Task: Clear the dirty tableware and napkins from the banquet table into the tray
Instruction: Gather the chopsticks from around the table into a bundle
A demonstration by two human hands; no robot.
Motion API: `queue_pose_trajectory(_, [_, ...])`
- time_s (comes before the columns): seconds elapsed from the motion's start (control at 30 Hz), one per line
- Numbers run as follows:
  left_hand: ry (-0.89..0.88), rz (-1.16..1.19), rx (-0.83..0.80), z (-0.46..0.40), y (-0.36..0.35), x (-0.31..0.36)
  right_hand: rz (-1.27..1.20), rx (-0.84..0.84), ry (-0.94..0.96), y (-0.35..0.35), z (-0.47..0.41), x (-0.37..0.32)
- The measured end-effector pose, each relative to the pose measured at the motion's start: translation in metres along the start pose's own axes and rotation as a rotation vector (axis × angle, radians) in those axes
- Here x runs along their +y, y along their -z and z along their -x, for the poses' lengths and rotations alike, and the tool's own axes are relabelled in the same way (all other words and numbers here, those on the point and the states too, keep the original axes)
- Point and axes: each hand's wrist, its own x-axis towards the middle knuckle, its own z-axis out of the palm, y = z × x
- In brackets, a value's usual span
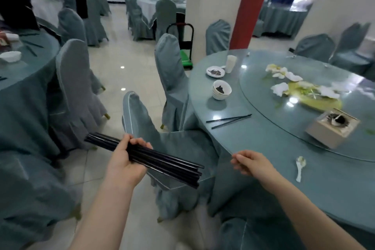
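Note:
My left hand [129, 158] grips a bundle of several black chopsticks [168, 163] over a covered chair. My right hand [248, 163] hovers at the near edge of the round banquet table [263, 142], fingers loosely curled, holding nothing. On the table lie a pair of black chopsticks [229, 121], a stack of white bowls [221, 89] with dark scraps, a small white plate [215, 71] with scraps, a white cup [231, 63] and a white spoon [300, 167]. No tray is in view.
A glass turntable [269, 95] carries white flowers [300, 85] and a tissue box [332, 129]. Covered chairs [172, 71] crowd the table's left side. Another table [18, 63] stands at left with a bowl. A green trolley [185, 57] sits on the tiled floor.

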Motion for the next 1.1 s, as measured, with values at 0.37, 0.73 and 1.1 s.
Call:
queue_pose_trajectory(0.37, [-0.017,-0.112,0.050,-0.156,-0.079,-0.017,0.275,0.160,-0.031,0.045,-0.194,0.026])
queue_pose_trajectory(0.73, [-0.008,-0.117,0.158,-0.244,-0.135,-0.046,1.001,0.046,-0.046,0.094,-0.351,0.047])
queue_pose_trajectory(1.1, [0.095,-0.167,0.186,-0.273,-0.147,-0.078,1.208,0.038,0.031,0.101,-0.358,0.059])
